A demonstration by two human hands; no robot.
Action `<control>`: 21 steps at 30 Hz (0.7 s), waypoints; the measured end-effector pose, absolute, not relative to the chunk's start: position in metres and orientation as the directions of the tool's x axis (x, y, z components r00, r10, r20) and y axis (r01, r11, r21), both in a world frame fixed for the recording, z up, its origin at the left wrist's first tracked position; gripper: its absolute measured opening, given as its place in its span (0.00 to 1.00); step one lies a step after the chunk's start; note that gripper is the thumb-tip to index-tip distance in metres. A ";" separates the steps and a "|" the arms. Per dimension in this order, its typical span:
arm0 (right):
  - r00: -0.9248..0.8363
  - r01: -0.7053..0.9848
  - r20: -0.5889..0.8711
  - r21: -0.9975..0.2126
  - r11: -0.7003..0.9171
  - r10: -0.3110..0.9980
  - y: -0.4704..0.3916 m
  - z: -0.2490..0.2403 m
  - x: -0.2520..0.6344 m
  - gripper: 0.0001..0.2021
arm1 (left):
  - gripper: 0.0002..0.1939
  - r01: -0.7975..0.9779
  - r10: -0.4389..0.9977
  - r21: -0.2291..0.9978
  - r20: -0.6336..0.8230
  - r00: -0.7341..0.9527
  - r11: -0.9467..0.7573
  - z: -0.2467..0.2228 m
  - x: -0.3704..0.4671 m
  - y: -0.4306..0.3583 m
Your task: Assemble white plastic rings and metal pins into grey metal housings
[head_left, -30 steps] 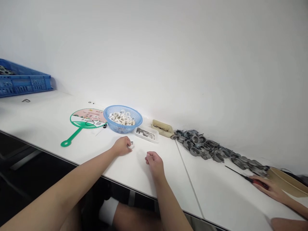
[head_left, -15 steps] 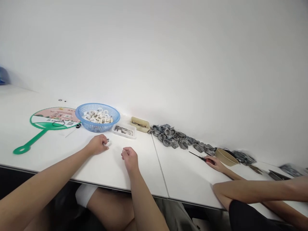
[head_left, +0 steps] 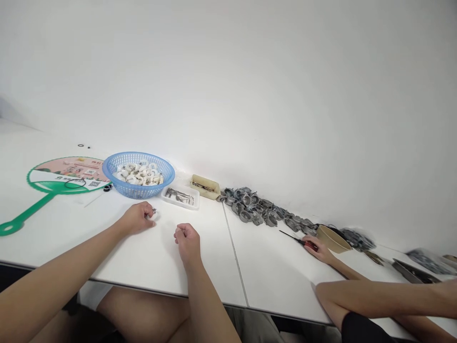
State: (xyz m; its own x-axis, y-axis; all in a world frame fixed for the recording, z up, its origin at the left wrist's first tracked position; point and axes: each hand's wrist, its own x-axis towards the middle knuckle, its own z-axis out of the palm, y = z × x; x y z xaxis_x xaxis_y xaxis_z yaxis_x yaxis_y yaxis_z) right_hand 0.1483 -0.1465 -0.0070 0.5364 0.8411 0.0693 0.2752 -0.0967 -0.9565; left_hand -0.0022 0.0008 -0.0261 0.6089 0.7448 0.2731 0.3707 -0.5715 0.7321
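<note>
just bare table (head_left: pixel 153 257) between hands

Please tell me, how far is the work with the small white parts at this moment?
Looks done: nothing finished shows near the hands. In hand: the left hand pinches one small white part on the white table; the right hand rests closed beside it, contents hidden. Left: the blue basket holds many white parts, and grey metal pieces line the wall.
</note>
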 end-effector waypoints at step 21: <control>0.526 0.373 0.099 -0.919 -0.125 0.845 -0.147 -0.004 0.147 0.09 | 0.12 0.370 0.749 0.748 0.248 0.614 -0.551 -0.023 -0.004 0.000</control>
